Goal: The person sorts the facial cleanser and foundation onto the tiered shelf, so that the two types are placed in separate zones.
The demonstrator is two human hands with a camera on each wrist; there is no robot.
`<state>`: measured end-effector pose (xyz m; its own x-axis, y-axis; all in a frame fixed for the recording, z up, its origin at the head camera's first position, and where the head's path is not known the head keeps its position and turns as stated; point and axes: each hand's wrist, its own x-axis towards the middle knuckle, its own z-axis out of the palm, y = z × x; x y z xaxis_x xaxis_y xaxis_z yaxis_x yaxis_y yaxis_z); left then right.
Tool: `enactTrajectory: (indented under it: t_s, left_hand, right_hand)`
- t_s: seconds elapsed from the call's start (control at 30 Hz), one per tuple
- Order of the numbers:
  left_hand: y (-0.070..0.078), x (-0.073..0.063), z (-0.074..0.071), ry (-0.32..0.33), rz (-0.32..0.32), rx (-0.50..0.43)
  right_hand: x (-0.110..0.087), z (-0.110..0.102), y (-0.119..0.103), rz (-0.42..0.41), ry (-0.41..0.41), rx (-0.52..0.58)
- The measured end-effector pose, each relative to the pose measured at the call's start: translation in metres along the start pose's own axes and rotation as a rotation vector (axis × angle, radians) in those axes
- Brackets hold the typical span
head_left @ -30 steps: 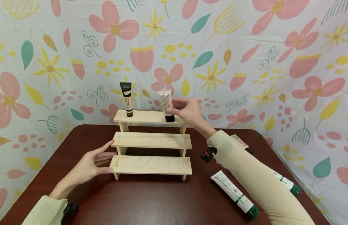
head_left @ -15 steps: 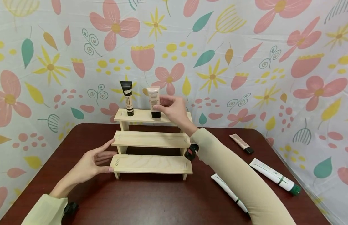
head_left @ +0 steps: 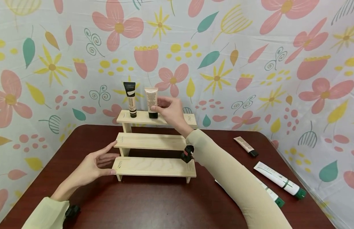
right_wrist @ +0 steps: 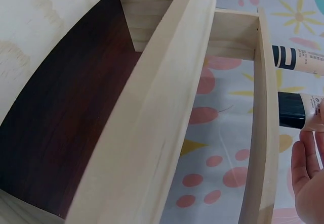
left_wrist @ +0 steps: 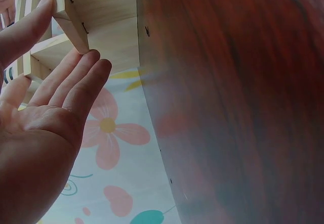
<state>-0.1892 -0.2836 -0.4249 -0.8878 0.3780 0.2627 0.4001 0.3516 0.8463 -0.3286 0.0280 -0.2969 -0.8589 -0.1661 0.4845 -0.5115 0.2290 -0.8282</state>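
Note:
A three-step wooden display rack (head_left: 154,166) stands on the dark red-brown table. My right hand (head_left: 171,111) pinches a beige squeeze tube (head_left: 152,99) with a black cap, held upright cap-down at the top step. In the right wrist view the tube's black cap (right_wrist: 291,110) is right at that step's edge. To its left, a tube with black ends (head_left: 131,100) stands upright on the same step. My left hand (head_left: 92,167) touches the rack's left side, fingers extended; the left wrist view shows its fingertips (left_wrist: 90,56) against the wood.
On the table's right lie a small beige tube (head_left: 245,146) with a black cap and a white tube (head_left: 277,178) with a green cap. Another white, green-capped tube (head_left: 270,192) is partly hidden under the right sleeve. A floral cloth (head_left: 223,41) hangs behind the table.
My right hand has carried the beige tube leftward along the top step, closer to the black-ended tube, and it has gone from tilted to upright. The left hand stays at the rack.

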Motion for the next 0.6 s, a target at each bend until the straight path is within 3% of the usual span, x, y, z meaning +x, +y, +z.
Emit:
enactTrajectory:
  t_s: [0.6]
  left_hand:
    - [0.0009,0.0,0.0003,-0.001,0.012,-0.003]
  right_hand:
    - [-0.0002,0.0028,0.0063,0.004,-0.014,0.021]
